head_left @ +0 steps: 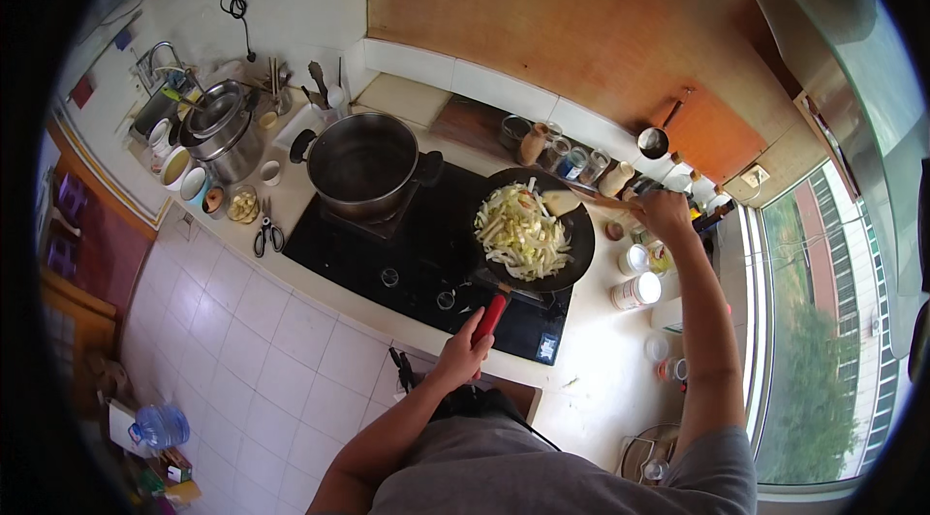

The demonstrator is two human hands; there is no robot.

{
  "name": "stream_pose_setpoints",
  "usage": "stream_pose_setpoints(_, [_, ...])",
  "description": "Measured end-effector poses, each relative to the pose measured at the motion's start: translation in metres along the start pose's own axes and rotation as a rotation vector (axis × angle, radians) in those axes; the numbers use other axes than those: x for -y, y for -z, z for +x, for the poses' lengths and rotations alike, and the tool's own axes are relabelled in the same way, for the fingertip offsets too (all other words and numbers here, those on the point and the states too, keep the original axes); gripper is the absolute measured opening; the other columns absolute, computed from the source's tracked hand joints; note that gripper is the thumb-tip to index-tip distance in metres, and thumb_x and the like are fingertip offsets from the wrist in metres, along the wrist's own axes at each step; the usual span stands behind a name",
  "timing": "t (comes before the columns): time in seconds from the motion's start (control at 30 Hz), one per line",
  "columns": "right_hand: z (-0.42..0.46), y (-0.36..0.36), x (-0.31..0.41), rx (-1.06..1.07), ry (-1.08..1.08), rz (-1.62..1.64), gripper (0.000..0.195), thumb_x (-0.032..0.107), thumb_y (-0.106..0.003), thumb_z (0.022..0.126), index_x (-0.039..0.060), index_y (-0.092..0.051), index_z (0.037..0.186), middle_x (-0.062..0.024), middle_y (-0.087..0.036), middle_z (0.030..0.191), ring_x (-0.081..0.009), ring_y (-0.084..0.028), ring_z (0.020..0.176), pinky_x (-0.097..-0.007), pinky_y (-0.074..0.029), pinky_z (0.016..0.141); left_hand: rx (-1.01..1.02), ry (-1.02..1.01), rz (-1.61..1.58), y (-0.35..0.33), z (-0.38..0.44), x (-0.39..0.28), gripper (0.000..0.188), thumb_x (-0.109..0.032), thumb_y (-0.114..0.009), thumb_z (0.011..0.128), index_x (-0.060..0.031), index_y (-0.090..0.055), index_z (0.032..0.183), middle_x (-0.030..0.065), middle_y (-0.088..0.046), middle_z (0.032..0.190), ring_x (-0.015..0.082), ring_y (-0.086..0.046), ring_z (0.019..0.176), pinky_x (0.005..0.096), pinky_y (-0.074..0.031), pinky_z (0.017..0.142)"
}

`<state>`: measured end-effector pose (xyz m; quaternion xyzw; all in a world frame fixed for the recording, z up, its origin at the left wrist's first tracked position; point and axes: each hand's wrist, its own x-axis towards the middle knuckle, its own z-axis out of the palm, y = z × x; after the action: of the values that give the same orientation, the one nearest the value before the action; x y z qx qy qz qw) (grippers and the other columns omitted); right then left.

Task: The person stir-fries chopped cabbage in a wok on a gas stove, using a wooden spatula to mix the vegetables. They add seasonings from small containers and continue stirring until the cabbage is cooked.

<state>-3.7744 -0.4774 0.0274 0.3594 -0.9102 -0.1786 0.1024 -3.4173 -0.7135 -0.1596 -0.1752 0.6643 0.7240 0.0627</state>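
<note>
My left hand is closed around the red handle of a dark wok on the right side of the black cooktop. Chopped pale green and white vegetables, likely cabbage, are heaped in the wok. Up at the right, my right hand grips the handle of a wooden spatula. The spatula's flat blade lies at the upper right edge of the vegetables. A large dark two-handled pot, with nothing visible in it, stands on the left side of the cooktop.
Glass jars line the back of the cooktop. White tubs stand right of the wok. Scissors, a glass bowl of peeled garlic, cups and stacked steel pots are on the left counter. A small ladle hangs on the back wall.
</note>
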Motion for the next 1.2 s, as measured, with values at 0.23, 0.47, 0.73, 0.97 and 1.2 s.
stream_pose_setpoints(0.23, [0.049, -0.083, 0.038, 0.126, -0.161, 0.245, 0.024, 0.037, -0.069, 0.091, 0.0218, -0.081, 0.104, -0.0082, -0.078, 0.096, -0.0289, -0.076, 0.089, -0.0467, -0.059, 0.076, 0.029, 0.037, 0.025, 0.001, 0.0, -0.015, 0.069, -0.025, -0.061, 0.104, -0.0147, -0.027, 0.164, 0.0042, -0.061, 0.075, 0.0119, -0.055, 0.049, 0.03, -0.049, 0.046])
stream_pose_setpoints(0.47, [-0.009, -0.037, 0.03, -0.036, 0.233, 0.131, 0.028, 0.035, -0.069, 0.093, 0.0275, -0.075, 0.119, -0.0027, -0.07, 0.083, -0.0284, -0.07, 0.074, -0.0442, -0.055, 0.07, 0.002, 0.038, 0.039, 0.003, 0.001, -0.005, 0.069, -0.024, -0.06, 0.104, -0.0161, -0.027, 0.164, 0.0038, -0.06, 0.074, 0.0113, -0.054, 0.048, 0.0304, -0.049, 0.045])
stream_pose_setpoints(0.73, [-0.104, 0.038, 0.024, -0.183, 0.247, 0.023, 0.03, 0.02, -0.067, 0.09, 0.0224, -0.076, 0.118, -0.0026, -0.065, 0.084, -0.0212, -0.069, 0.076, -0.0375, -0.055, 0.065, 0.021, 0.055, 0.025, 0.001, 0.001, -0.008, 0.067, -0.024, -0.059, 0.105, -0.0163, -0.027, 0.164, 0.0032, -0.06, 0.074, 0.0107, -0.052, 0.047, 0.0286, -0.048, 0.044])
stream_pose_setpoints(0.97, [-0.138, 0.016, 0.065, -0.021, 0.296, -0.037, 0.034, 0.023, -0.064, 0.092, 0.022, -0.073, 0.125, -0.0035, -0.069, 0.091, -0.021, -0.071, 0.073, -0.0343, -0.055, 0.062, 0.002, 0.073, -0.041, -0.008, 0.001, -0.002, 0.067, -0.025, -0.06, 0.104, -0.0176, -0.029, 0.163, 0.0024, -0.059, 0.073, 0.0107, -0.052, 0.046, 0.0282, -0.046, 0.041])
stream_pose_setpoints(1.2, [-0.104, -0.029, 0.102, -0.018, 0.015, -0.015, 0.023, 0.019, -0.057, 0.099, 0.0179, -0.074, 0.116, -0.0075, -0.069, 0.079, -0.0245, -0.072, 0.066, -0.0395, -0.055, 0.056, -0.025, 0.069, -0.012, -0.014, -0.001, -0.001, 0.066, -0.027, -0.06, 0.104, -0.0178, -0.03, 0.163, 0.0026, -0.059, 0.073, 0.0107, -0.052, 0.044, 0.0284, -0.047, 0.041])
